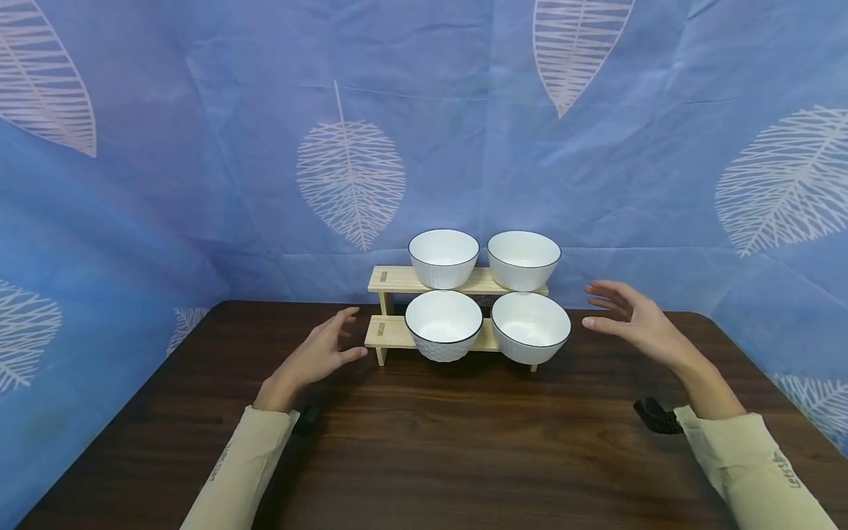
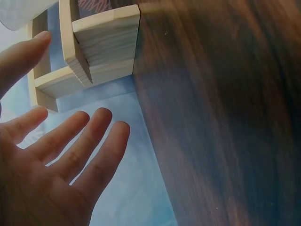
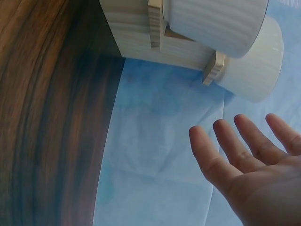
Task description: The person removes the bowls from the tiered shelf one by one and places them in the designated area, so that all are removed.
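Observation:
A two-tier wooden rack [image 1: 391,333] stands at the back of the table, bearing several white bowls with dark rims. On its lower step sit a front left bowl [image 1: 444,326] with a textured outside and a front right bowl [image 1: 531,328]. The upper step carries a back left bowl [image 1: 444,258] and a back right bowl [image 1: 523,260]. My left hand [image 1: 320,350] is just left of the rack, fingers spread and holding nothing. To the right of the bowls, my right hand [image 1: 631,321] hovers with relaxed fingers, apart from the front right bowl.
The dark wooden table [image 1: 424,456] reaches back to a blue cloth [image 1: 437,147] with white leaf prints, hanging close behind the rack. A black wrist device [image 1: 656,416] shows by the right sleeve.

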The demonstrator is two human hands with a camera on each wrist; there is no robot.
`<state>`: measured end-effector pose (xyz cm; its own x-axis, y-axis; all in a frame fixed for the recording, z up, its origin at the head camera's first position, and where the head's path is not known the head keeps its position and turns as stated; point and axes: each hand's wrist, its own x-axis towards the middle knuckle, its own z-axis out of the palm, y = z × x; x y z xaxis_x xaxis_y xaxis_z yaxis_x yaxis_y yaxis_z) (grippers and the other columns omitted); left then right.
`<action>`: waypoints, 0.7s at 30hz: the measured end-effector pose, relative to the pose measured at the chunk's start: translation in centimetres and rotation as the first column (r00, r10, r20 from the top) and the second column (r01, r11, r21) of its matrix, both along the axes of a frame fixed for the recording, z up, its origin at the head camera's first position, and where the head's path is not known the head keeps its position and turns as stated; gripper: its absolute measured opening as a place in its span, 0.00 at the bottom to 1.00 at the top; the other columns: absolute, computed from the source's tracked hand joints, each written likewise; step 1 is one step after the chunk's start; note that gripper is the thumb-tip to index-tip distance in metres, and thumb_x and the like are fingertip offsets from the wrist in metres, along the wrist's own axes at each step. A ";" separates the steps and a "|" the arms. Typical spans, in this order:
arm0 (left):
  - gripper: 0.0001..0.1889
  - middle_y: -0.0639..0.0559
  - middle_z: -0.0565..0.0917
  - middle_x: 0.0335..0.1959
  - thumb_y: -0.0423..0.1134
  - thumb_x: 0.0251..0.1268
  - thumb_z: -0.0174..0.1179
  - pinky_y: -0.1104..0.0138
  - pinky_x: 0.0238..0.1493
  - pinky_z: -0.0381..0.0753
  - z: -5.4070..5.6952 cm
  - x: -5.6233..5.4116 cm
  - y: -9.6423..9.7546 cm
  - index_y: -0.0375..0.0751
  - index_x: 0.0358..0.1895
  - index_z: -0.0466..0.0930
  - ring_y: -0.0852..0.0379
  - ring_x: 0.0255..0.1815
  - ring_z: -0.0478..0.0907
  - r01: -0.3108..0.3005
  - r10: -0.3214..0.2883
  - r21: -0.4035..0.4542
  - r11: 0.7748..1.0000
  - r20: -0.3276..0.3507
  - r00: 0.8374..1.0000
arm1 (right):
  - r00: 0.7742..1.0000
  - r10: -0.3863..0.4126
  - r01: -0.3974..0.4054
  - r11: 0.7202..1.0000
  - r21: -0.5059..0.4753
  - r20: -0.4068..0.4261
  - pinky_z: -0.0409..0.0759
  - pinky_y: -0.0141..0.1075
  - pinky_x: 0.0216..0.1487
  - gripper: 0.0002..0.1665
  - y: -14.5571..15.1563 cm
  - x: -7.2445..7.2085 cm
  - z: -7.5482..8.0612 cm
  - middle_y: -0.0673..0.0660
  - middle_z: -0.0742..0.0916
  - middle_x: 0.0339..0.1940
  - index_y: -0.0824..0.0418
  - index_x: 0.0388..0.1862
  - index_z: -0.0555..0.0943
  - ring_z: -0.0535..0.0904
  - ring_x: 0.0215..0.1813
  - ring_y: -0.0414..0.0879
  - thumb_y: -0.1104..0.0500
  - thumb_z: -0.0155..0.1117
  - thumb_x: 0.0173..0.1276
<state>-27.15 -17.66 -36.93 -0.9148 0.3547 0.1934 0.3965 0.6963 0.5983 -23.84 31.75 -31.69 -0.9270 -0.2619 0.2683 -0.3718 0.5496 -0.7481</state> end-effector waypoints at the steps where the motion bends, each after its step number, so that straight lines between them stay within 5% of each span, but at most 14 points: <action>1: 0.39 0.26 0.68 0.69 0.35 0.69 0.67 0.42 0.55 0.78 -0.1 -0.1 0.0 0.32 0.77 0.56 0.30 0.60 0.75 -0.001 0.001 0.003 1.000 0.002 1.000 | 1.000 0.007 -0.007 1.000 -0.001 -0.003 0.74 0.21 0.48 0.40 -0.2 0.0 0.0 0.71 0.69 0.73 0.70 0.78 0.57 0.69 0.62 0.29 0.62 0.65 0.74; 11: 0.38 0.26 0.70 0.67 0.35 0.67 0.68 0.44 0.54 0.79 -0.5 -0.6 0.6 0.31 0.75 0.58 0.31 0.59 0.77 -0.011 0.011 0.014 1.000 0.014 1.000 | 0.999 0.045 -0.045 0.999 -0.028 -0.020 0.76 0.21 0.49 0.40 -1.2 -0.1 0.2 0.72 0.69 0.72 0.71 0.77 0.58 0.69 0.62 0.27 0.66 0.65 0.73; 18: 0.39 0.26 0.70 0.68 0.34 0.66 0.69 0.44 0.56 0.79 -0.5 -1.2 0.8 0.30 0.76 0.58 0.31 0.60 0.77 -0.043 0.041 0.045 0.998 0.040 0.998 | 0.997 0.074 -0.075 0.997 -0.016 -0.013 0.75 0.22 0.50 0.40 -1.9 -0.4 0.4 0.70 0.69 0.73 0.71 0.77 0.58 0.67 0.72 0.64 0.65 0.65 0.72; 21: 0.40 0.27 0.70 0.68 0.35 0.66 0.69 0.43 0.57 0.78 -0.4 -1.5 0.9 0.30 0.76 0.57 0.31 0.61 0.76 -0.057 0.054 0.054 0.997 0.052 0.997 | 0.996 0.090 -0.091 0.996 -0.018 -0.013 0.74 0.21 0.50 0.40 -2.2 -0.6 0.4 0.71 0.69 0.73 0.72 0.77 0.58 0.64 0.72 0.71 0.66 0.65 0.72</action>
